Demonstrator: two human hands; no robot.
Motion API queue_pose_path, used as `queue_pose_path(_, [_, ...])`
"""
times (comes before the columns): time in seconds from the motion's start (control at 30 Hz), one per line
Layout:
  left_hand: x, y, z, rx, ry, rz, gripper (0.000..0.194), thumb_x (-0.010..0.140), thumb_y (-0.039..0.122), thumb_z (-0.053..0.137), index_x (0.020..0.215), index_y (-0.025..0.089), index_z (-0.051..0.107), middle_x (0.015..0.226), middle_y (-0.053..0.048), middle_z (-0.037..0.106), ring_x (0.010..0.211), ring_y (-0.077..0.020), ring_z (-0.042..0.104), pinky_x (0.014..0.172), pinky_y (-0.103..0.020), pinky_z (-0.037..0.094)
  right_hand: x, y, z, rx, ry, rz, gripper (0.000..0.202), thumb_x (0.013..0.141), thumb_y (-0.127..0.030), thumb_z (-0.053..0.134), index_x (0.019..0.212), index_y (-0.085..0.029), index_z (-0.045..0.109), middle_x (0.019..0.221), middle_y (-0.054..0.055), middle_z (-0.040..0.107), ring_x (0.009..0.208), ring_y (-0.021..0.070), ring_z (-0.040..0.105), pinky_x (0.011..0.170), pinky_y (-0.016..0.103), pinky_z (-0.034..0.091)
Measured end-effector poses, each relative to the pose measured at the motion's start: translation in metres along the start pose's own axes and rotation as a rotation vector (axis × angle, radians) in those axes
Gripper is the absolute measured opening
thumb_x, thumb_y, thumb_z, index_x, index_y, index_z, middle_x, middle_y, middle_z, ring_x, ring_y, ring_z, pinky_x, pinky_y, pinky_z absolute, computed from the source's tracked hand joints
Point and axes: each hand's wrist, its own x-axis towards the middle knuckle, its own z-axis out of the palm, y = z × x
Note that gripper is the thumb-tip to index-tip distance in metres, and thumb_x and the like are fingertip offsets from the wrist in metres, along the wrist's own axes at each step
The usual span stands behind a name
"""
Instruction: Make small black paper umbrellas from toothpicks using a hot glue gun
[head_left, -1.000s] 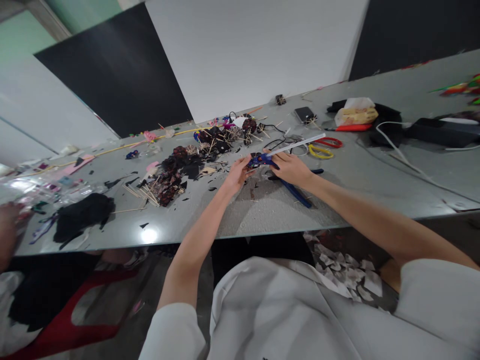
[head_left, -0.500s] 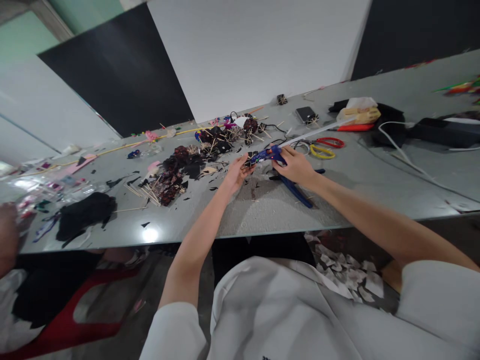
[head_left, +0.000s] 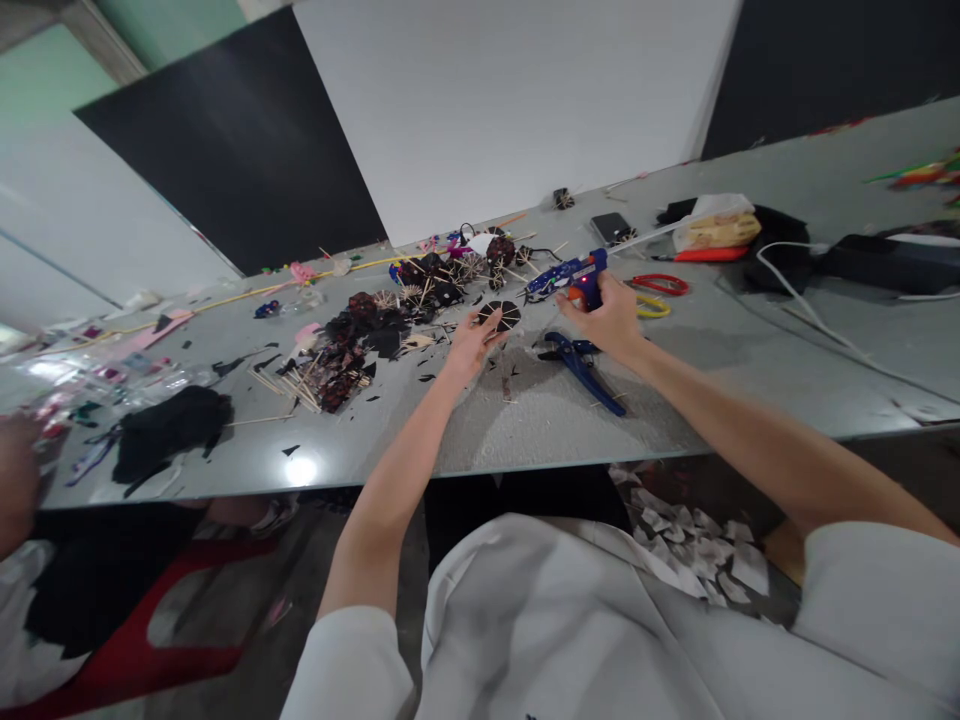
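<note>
My left hand (head_left: 474,342) pinches the edge of a small dark disc (head_left: 508,317) with pale thin sticks fanning out over it like spokes. My right hand (head_left: 609,318) is wrapped round the handle of a blue hot glue gun (head_left: 568,274) with an orange trigger and a small red light. A long white glue stick (head_left: 660,232) runs out of its back. The nozzle points left, above the disc and apart from it. Below my right hand a blue-handled cutter (head_left: 581,372) lies on the table.
Left of my hands lie dark scraps, wooden sticks (head_left: 300,388) and several spiky dark pieces (head_left: 427,275). Scissors with red and yellow handles (head_left: 658,287), a black phone-like box (head_left: 611,229) and a white cable (head_left: 817,315) are to the right. Another person's arm (head_left: 16,475) shows at far left.
My right hand has lifted the glue gun up and to the right, away from the disc. The disc, hidden before behind the gun, now shows its spoked face in my left hand.
</note>
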Motion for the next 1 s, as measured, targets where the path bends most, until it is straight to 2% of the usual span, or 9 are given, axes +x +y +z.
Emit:
queue_pose_path(0.1, [-0.005, -0.001, 0.002, 0.160, -0.004, 0.087, 0.070, 0.063, 0.035, 0.099, 0.123, 0.028, 0.064, 0.121, -0.010, 0.071, 0.126, -0.0304, 0.066, 0.110, -0.051, 0.053, 0.003, 0.004, 0.001, 0.007, -0.010, 0.006, 0.054, 0.091, -0.075, 0.057, 0.106, -0.023, 0.063, 0.080, 0.009, 0.066, 0.078, 0.0307, 0.066, 0.075, 0.050, 0.059])
queue_pose_path(0.2, [-0.014, 0.002, 0.006, 0.259, -0.069, 0.151, 0.069, 0.059, 0.030, 0.101, 0.119, 0.027, 0.068, 0.124, -0.012, 0.071, 0.131, -0.0326, 0.063, 0.113, -0.049, 0.050, 0.004, 0.008, 0.003, 0.010, -0.028, -0.002, 0.059, 0.090, -0.077, 0.059, 0.111, -0.022, 0.064, 0.084, 0.011, 0.068, 0.082, 0.0333, 0.068, 0.078, 0.052, 0.059])
queue_pose_path(0.3, [-0.021, 0.004, 0.010, 0.231, -0.112, 0.119, 0.074, 0.059, 0.030, 0.100, 0.124, 0.029, 0.067, 0.124, -0.012, 0.071, 0.134, -0.0328, 0.061, 0.114, -0.048, 0.049, 0.004, 0.010, 0.004, -0.015, -0.074, -0.036, 0.059, 0.091, -0.073, 0.062, 0.118, -0.020, 0.063, 0.094, 0.014, 0.071, 0.094, 0.0369, 0.069, 0.086, 0.054, 0.058])
queue_pose_path(0.4, [-0.022, 0.004, 0.011, 0.183, -0.107, 0.087, 0.092, 0.057, 0.032, 0.102, 0.138, 0.032, 0.058, 0.122, -0.010, 0.071, 0.134, -0.0323, 0.062, 0.116, -0.049, 0.046, 0.003, 0.007, 0.002, -0.038, -0.122, -0.084, 0.061, 0.092, -0.068, 0.064, 0.126, -0.018, 0.062, 0.107, 0.018, 0.071, 0.107, 0.0403, 0.068, 0.094, 0.056, 0.055])
queue_pose_path(0.5, [-0.019, 0.001, 0.011, 0.185, -0.101, 0.103, 0.102, 0.052, 0.031, 0.104, 0.141, 0.033, 0.053, 0.119, -0.009, 0.072, 0.131, -0.0317, 0.064, 0.118, -0.049, 0.044, 0.001, 0.002, 0.001, -0.028, -0.137, -0.117, 0.064, 0.093, -0.065, 0.065, 0.134, -0.017, 0.059, 0.114, 0.019, 0.071, 0.112, 0.0410, 0.067, 0.096, 0.056, 0.055])
queue_pose_path(0.67, [-0.015, -0.004, 0.009, 0.286, -0.137, 0.131, 0.093, 0.052, 0.036, 0.104, 0.131, 0.029, 0.056, 0.116, -0.011, 0.071, 0.125, -0.0331, 0.066, 0.115, -0.051, 0.046, -0.005, -0.004, 0.004, -0.020, -0.196, -0.178, 0.052, 0.099, -0.054, 0.058, 0.136, -0.017, 0.058, 0.119, 0.019, 0.071, 0.112, 0.0387, 0.069, 0.094, 0.054, 0.057])
queue_pose_path(0.83, [-0.015, -0.004, 0.006, 0.398, -0.216, 0.191, 0.089, 0.056, 0.049, 0.100, 0.131, 0.028, 0.057, 0.125, -0.015, 0.068, 0.128, -0.0359, 0.063, 0.116, -0.055, 0.045, -0.008, -0.005, 0.007, -0.063, -0.259, -0.213, 0.043, 0.101, -0.043, 0.055, 0.134, -0.017, 0.058, 0.122, 0.019, 0.069, 0.111, 0.0371, 0.069, 0.093, 0.051, 0.057])
queue_pose_path(1.0, [-0.015, -0.004, 0.006, 0.493, -0.235, 0.271, 0.085, 0.060, 0.052, 0.098, 0.131, 0.027, 0.058, 0.124, -0.015, 0.067, 0.122, -0.0346, 0.065, 0.113, -0.052, 0.047, -0.007, -0.009, 0.005, -0.095, -0.325, -0.240, 0.037, 0.100, -0.036, 0.054, 0.130, -0.016, 0.058, 0.121, 0.020, 0.069, 0.106, 0.0364, 0.069, 0.091, 0.050, 0.057])
